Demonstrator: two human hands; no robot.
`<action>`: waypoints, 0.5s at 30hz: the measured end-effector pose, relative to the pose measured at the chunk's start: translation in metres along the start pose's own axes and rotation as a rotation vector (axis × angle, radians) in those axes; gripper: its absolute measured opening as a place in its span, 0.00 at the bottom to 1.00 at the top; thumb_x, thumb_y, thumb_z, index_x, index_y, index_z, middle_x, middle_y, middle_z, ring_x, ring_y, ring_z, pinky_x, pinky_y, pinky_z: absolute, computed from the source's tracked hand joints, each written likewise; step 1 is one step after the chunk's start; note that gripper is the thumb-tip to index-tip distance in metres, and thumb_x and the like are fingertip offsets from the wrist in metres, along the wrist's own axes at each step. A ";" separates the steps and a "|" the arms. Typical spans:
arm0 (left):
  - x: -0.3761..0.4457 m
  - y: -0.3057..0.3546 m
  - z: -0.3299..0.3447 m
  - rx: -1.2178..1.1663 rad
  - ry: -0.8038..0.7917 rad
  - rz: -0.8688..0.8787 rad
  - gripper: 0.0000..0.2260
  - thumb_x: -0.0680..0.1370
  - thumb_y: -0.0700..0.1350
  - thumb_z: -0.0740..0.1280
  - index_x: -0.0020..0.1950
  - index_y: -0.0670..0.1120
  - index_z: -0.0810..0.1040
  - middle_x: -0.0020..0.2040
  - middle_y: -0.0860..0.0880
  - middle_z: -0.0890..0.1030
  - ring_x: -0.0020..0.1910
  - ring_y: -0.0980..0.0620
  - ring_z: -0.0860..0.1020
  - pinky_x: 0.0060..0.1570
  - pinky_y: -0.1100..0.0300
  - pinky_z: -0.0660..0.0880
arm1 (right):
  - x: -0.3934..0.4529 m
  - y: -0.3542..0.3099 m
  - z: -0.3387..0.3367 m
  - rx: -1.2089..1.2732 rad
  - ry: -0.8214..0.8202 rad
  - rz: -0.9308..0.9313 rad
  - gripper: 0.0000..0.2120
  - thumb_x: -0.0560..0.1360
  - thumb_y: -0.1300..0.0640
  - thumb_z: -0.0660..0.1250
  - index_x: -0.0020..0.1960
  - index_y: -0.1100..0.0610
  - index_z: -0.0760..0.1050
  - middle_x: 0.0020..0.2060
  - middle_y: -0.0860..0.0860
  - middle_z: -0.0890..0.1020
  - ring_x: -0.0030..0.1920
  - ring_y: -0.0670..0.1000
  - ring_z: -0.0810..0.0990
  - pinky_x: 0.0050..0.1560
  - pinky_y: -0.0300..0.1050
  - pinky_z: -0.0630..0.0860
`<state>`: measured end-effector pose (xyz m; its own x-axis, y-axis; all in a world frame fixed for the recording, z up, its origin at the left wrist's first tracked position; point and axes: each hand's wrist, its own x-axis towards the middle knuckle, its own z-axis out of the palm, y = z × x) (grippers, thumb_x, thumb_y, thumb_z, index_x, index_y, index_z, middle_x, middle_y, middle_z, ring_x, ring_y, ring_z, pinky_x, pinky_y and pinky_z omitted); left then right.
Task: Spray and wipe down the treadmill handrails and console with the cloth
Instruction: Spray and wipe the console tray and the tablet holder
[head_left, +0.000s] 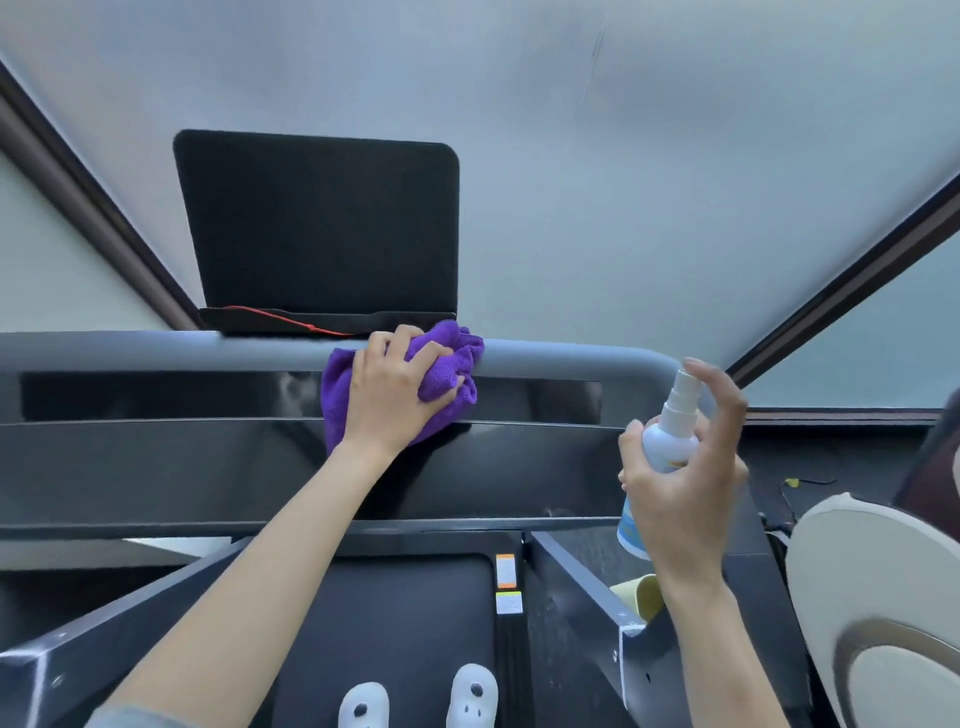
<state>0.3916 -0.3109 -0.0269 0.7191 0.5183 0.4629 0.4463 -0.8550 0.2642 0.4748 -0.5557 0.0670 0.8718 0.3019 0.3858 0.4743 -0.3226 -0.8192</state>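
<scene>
While left fingers (410, 358) clutch the cloth (447, 364) (on the handrail (156, 351)), right fingers (727, 405) wrap the spray bottle (670, 441).

Frosted window panes (571, 156) with dark frames (841, 291), daylight behind

cloth (447, 364): purple, bunched, draped over the front handrail and hanging onto the console | handrail (182, 352): grey rounded bar, level across the view, bending down at its right end | console (208, 467): glossy black panel just below the bar | spray bottle (670, 441): white, upright (nozzle topmost), right of the cloth
</scene>
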 end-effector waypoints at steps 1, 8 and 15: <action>0.000 -0.006 -0.004 0.008 -0.004 -0.042 0.17 0.74 0.60 0.62 0.50 0.50 0.81 0.53 0.47 0.78 0.47 0.42 0.74 0.42 0.51 0.70 | -0.001 -0.003 0.005 0.009 -0.008 -0.005 0.28 0.71 0.69 0.67 0.63 0.46 0.64 0.39 0.55 0.80 0.30 0.57 0.79 0.34 0.47 0.78; -0.022 -0.084 -0.038 0.109 -0.004 -0.205 0.14 0.75 0.56 0.69 0.53 0.46 0.81 0.57 0.44 0.76 0.49 0.39 0.74 0.45 0.46 0.71 | -0.016 -0.028 0.038 0.093 -0.072 -0.042 0.28 0.71 0.70 0.68 0.63 0.48 0.65 0.33 0.52 0.76 0.28 0.54 0.78 0.32 0.46 0.78; -0.030 -0.151 -0.075 0.144 -0.018 -0.418 0.16 0.75 0.54 0.70 0.56 0.45 0.79 0.61 0.42 0.74 0.55 0.35 0.71 0.52 0.42 0.69 | -0.033 -0.054 0.081 0.073 -0.173 -0.116 0.29 0.71 0.69 0.68 0.64 0.46 0.64 0.37 0.42 0.75 0.31 0.49 0.74 0.35 0.45 0.76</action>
<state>0.2627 -0.1983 -0.0174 0.4696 0.8205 0.3259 0.7696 -0.5613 0.3044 0.4107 -0.4757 0.0642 0.7748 0.4848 0.4058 0.5544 -0.2126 -0.8046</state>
